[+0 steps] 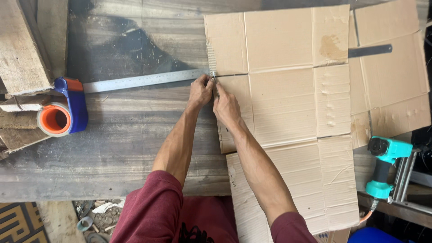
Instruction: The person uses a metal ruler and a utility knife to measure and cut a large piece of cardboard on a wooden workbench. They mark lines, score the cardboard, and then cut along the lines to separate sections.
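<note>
Brown cardboard [288,85], teal nail gun [387,168]

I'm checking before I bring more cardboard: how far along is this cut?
It looks barely begun. The flattened cardboard lies on the bench over the metal ruler. Left hand and right hand work a small blade, mostly hidden, at its left edge. The rest of the crease line seems uncut.

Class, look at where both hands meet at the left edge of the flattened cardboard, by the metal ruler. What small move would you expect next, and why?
Probably a short draw to the right along the crease. The left hand and right hand pinch a small blade-like tool, too small to identify, at the cardboard sheet's left edge, where the metal ruler lines up with a slit already running along that line.
</note>
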